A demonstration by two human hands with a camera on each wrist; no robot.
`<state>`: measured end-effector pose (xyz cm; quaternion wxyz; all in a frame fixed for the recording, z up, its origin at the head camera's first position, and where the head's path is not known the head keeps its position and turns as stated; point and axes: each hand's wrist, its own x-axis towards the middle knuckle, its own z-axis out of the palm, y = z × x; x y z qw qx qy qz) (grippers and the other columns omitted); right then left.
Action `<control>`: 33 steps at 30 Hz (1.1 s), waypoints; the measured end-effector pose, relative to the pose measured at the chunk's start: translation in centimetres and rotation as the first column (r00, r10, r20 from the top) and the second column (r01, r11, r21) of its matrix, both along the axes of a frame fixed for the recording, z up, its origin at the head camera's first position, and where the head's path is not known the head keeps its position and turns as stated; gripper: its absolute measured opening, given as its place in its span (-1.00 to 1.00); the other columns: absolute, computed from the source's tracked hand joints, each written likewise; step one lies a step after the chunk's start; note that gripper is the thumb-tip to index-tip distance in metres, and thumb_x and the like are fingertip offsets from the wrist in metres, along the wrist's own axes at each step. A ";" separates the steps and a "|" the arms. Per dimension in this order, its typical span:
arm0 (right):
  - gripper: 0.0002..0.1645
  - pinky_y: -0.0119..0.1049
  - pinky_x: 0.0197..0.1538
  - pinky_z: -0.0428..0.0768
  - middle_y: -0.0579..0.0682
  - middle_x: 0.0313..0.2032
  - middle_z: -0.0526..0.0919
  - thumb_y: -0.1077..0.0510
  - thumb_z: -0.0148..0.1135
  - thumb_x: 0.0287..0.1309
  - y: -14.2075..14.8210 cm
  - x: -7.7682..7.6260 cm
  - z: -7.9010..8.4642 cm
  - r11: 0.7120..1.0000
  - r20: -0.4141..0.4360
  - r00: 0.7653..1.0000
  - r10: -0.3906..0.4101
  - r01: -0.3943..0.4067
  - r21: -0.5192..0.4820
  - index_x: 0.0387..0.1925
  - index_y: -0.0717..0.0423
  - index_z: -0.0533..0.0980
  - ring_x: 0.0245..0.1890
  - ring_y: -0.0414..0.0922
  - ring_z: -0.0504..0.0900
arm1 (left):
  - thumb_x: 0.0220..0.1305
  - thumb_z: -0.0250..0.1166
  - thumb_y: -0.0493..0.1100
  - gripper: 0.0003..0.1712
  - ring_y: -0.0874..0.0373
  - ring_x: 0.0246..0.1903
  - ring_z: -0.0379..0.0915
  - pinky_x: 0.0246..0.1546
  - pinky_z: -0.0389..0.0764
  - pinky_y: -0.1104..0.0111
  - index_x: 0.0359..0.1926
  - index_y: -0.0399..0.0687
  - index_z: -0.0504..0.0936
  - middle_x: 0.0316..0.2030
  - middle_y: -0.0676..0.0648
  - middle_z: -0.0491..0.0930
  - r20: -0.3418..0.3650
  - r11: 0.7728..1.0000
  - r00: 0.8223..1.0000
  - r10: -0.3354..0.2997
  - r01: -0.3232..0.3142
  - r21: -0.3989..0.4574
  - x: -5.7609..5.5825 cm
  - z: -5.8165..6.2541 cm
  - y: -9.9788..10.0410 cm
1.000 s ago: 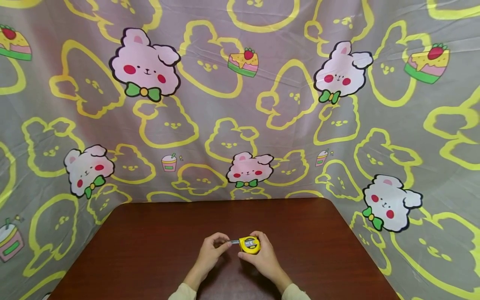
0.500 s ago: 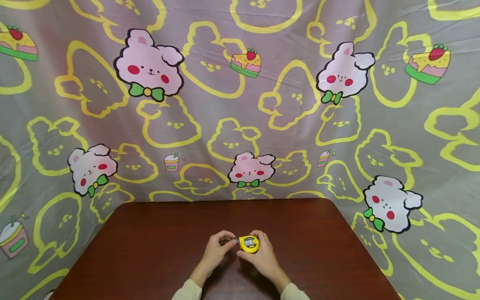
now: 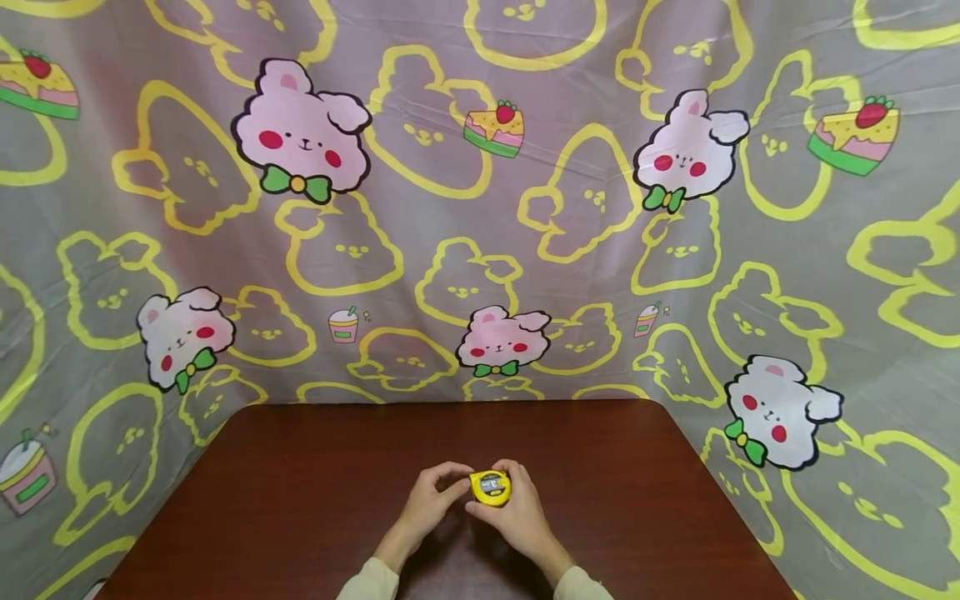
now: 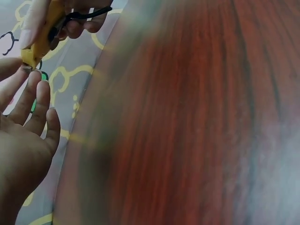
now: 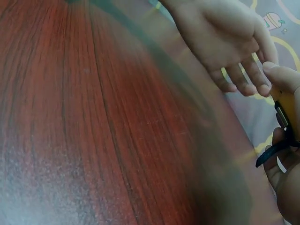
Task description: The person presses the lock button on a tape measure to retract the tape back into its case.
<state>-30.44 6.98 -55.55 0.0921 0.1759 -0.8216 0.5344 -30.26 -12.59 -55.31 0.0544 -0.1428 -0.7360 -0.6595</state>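
A yellow tape measure [image 3: 491,488] with a grey-and-black label is held above the table, gripped in my right hand [image 3: 521,512] with the thumb in front and fingers behind. My left hand [image 3: 427,504] is at its left end. In the left wrist view, the left thumb and forefinger pinch the small metal end hook [image 4: 29,68] at the mouth of the case; the other fingers extend loosely. No length of blade shows outside the case. A black wrist strap [image 4: 89,15] hangs from the tape measure, also seen in the right wrist view.
Beneath both hands lies a dark red-brown wooden table [image 3: 300,483] with rounded far corners. A grey curtain [image 3: 420,217] printed with yellow outlines and pink rabbits surrounds its back and sides.
The short stretch of blade seen one second ago has gone back into the case. The hands have come closer together, and the tape measure has shifted slightly left to the left fingers.
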 end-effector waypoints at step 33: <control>-0.14 -0.02 -0.11 0.35 -0.20 -0.26 0.50 -0.47 0.59 -0.22 -2.2 0.6 -4.3 0.814 -0.227 0.944 -0.240 0.323 0.483 0.00 -0.11 0.48 -0.24 -0.05 0.42 | 0.37 0.36 -0.36 -0.85 -0.09 -0.07 0.58 -0.04 0.52 0.31 -0.06 -0.17 0.72 -0.12 -0.17 0.68 0.022 0.995 0.995 0.096 -0.096 -0.018 1.4 1.0 -2.1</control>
